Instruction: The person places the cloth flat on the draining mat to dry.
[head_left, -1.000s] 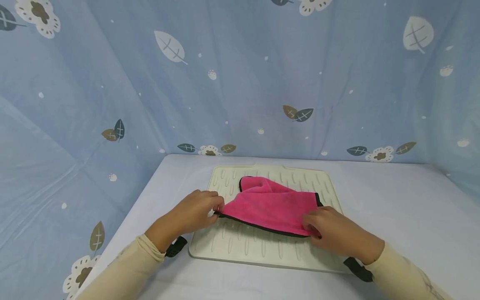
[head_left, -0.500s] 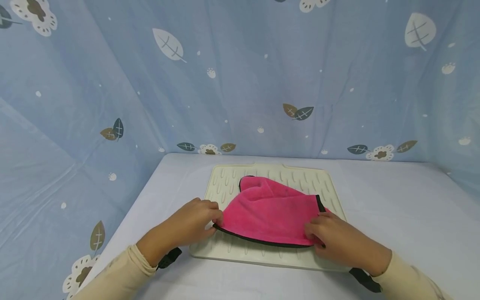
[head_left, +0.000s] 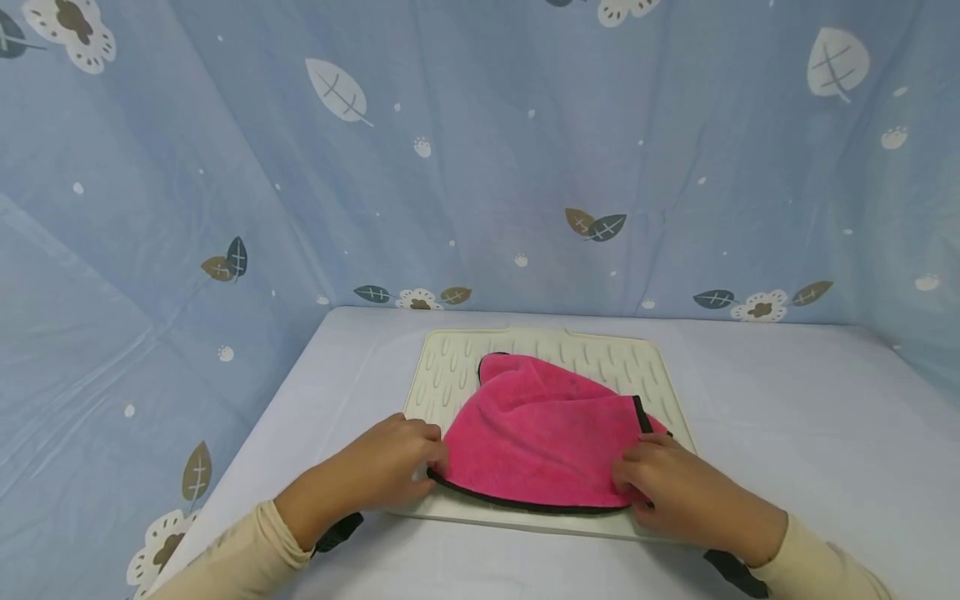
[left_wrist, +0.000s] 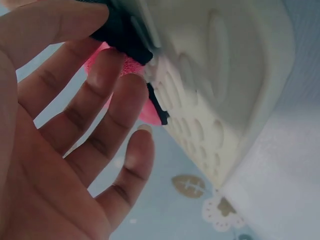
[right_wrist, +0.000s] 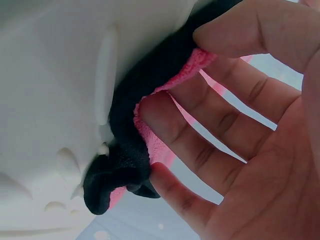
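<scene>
A pink cloth (head_left: 547, 442) with black edging lies partly folded and wrinkled over a cream ridged mat (head_left: 442, 367). My left hand (head_left: 390, 462) pinches its near left corner between thumb and fingers. In the left wrist view the thumb presses on the black edging (left_wrist: 125, 37), and the other fingers spread out behind the pink pile. At the near right corner, my right hand (head_left: 686, 492) pinches the cloth's edge. The right wrist view shows the thumb on the black edging (right_wrist: 150, 75), with a bunched end of it hanging beside the little finger. The near hem bows toward the mat's front edge.
The mat rests on a table with a white cover (head_left: 787, 417). A blue curtain (head_left: 480, 167) printed with leaves and flowers rises behind the table and along its left side. Black straps (head_left: 339, 533) show under both wrists.
Both hands have drawn the cloth's near edge toward the person, down to near the mat's front edge. More of the pink side is spread out, and a corner shows behind the right hand.
</scene>
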